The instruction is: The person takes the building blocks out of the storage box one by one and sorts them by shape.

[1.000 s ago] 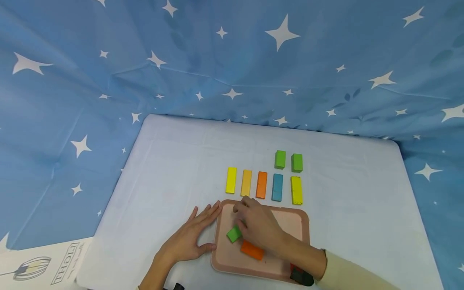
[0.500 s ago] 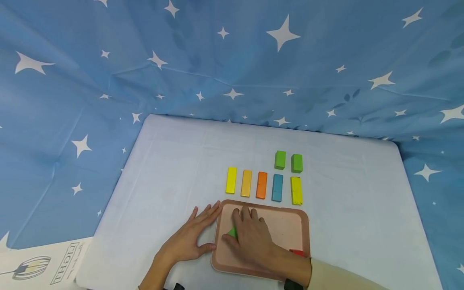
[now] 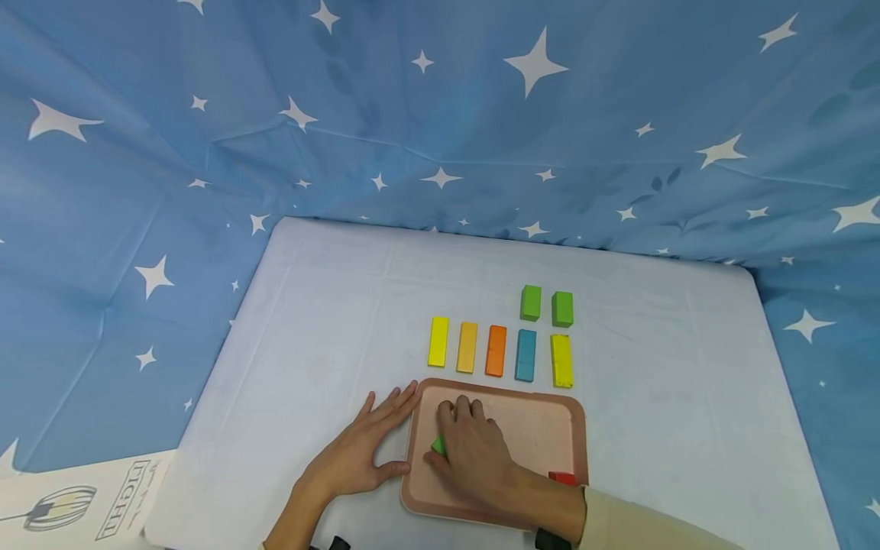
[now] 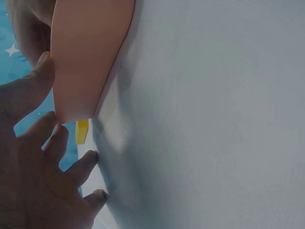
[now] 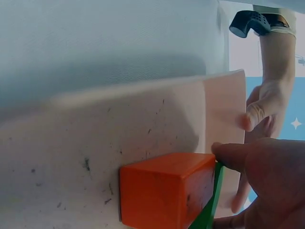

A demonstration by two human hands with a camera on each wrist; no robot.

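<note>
My left hand [image 3: 360, 451] lies with spread fingers at the left edge of a pinkish tray [image 3: 580, 428]; its thumb and a fingertip touch the tray's wall [image 4: 86, 62] in the left wrist view. Inside the tray, my right hand [image 3: 474, 454] pinches a green block [image 3: 438, 444] between thumb and fingers, and most of that block is covered. The right wrist view has an orange block [image 5: 152, 195] lying right against the green one, near my thumb; from the head it is hidden under the hand. A red block [image 3: 563, 478] shows beside my right forearm.
Beyond the tray stands a row of blocks: yellow [image 3: 438, 341], light orange [image 3: 467, 347], orange [image 3: 496, 351], blue [image 3: 525, 356] and another yellow [image 3: 561, 361]. Two green blocks, one left [image 3: 531, 302] and one right [image 3: 562, 308], stand behind. A starry blue cloth [image 3: 440, 114] hangs around the white table.
My right hand has lowered toward the near left in the tray and closed over the green block, covering the orange block. My left hand stays put.
</note>
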